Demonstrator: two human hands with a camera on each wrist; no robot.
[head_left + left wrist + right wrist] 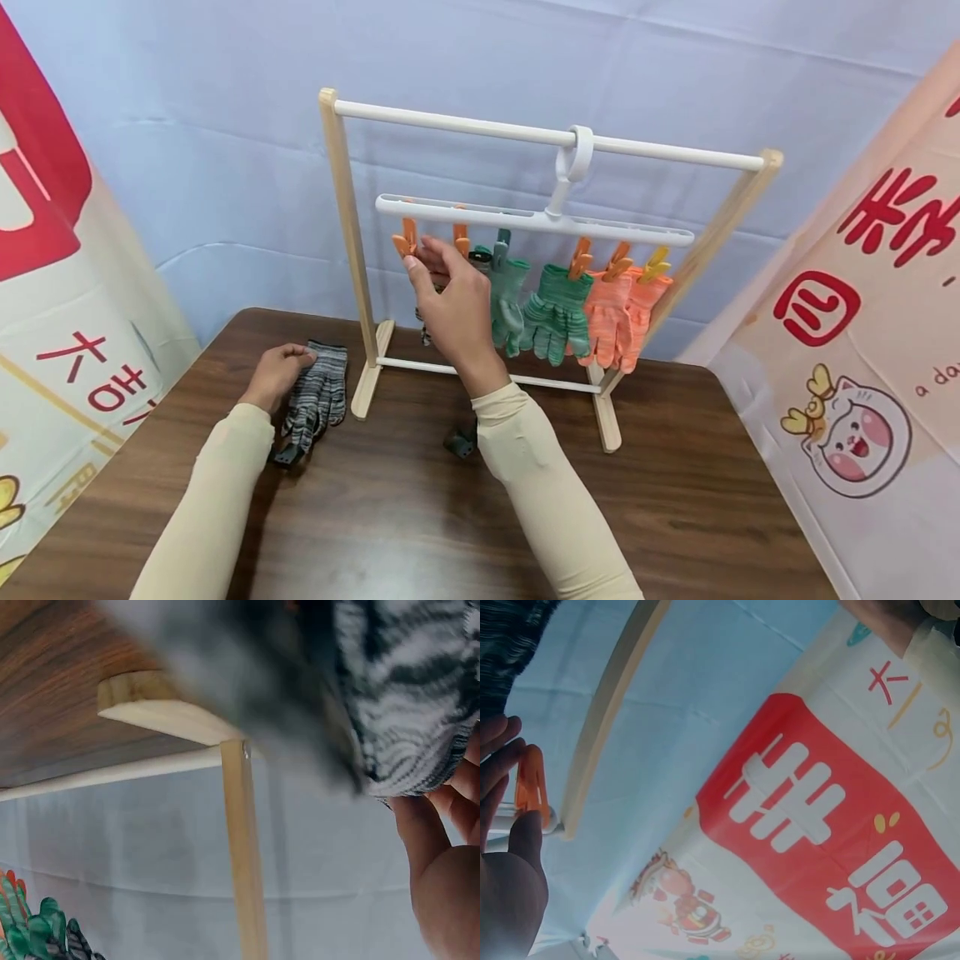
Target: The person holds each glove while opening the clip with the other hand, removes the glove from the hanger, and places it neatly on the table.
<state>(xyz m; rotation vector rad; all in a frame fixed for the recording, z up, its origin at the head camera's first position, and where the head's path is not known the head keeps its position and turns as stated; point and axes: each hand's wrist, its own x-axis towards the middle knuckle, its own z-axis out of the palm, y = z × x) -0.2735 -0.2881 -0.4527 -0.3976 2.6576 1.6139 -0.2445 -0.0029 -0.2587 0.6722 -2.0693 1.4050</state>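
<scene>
My left hand [276, 375] pinches the cuff edge of a black-and-grey striped knit glove [321, 387], which hangs fingers toward me low over the left of the table. In the left wrist view the glove [409, 690] fills the top right, above the thumb. My right hand [459, 312] is raised to the left end of a white hanger [480, 217] and pinches an orange clothespin [406, 239] between thumb and fingers. That clothespin [531, 780] has no glove in it. Another orange clothespin [461, 240] just right of it holds a dark glove, mostly hidden behind my right hand.
Green gloves [558, 312] and orange gloves [615, 312] hang from clothespins farther right. The hanger hooks over the white top rod [465, 125] of a wooden stand [348, 225], whose feet rest on the brown table [375, 517]. A printed cloth backdrop [225, 167] surrounds the table.
</scene>
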